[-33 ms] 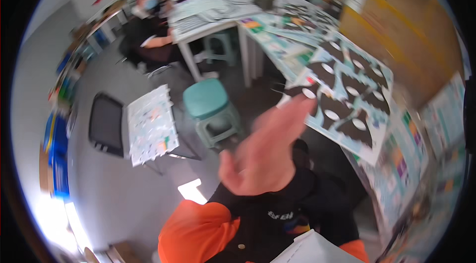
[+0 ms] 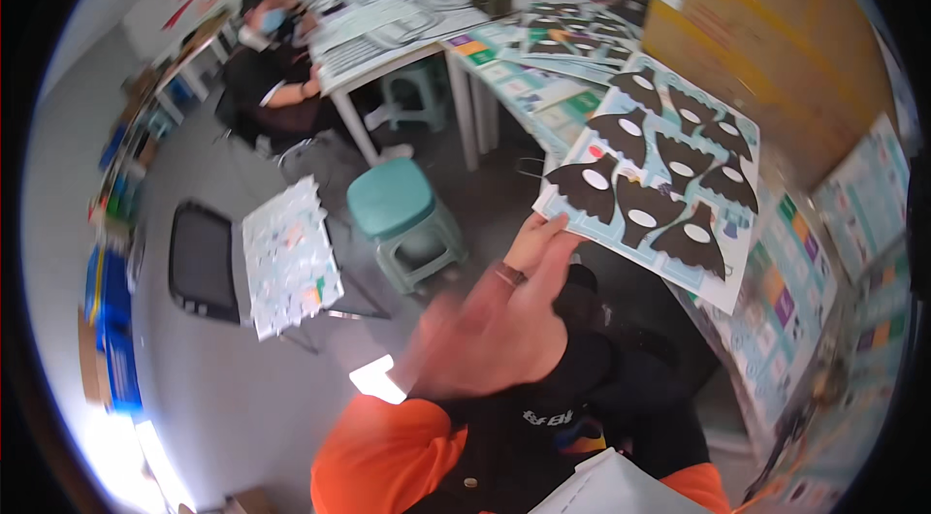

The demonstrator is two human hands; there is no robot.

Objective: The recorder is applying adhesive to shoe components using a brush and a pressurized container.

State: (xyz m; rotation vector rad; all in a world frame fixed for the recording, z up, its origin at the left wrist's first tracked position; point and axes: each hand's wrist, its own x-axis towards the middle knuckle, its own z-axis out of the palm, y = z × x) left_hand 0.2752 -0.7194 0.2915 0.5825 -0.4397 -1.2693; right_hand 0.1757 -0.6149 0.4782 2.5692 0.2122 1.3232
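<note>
A white and pale-blue printed sheet (image 2: 635,241) with several dark, flared cut-out shapes, each bearing a white oval, lies tilted at the right. My left hand (image 2: 533,244), with a band round the wrist, is closed on its near-left corner. Much of the left forearm is hidden behind my right hand. My right hand (image 2: 514,325) is smeared by motion, its fingers stretched towards the sheet's near edge. Whether its fingertips touch the sheet I cannot tell. A red dot (image 2: 594,151) shows on the sheet.
More printed sheets (image 2: 572,29) lie behind, beside a large brown box (image 2: 766,48). A teal stool (image 2: 391,199) and a chair (image 2: 206,259) with a cut sheet (image 2: 289,257) on it stand left. People sit at the white table (image 2: 388,48). A white box-like thing (image 2: 616,485) is below me.
My left hand has come into view and gripped the sheet's corner. My right hand has moved slightly down, away from over the sheet. The view has shifted a little.
</note>
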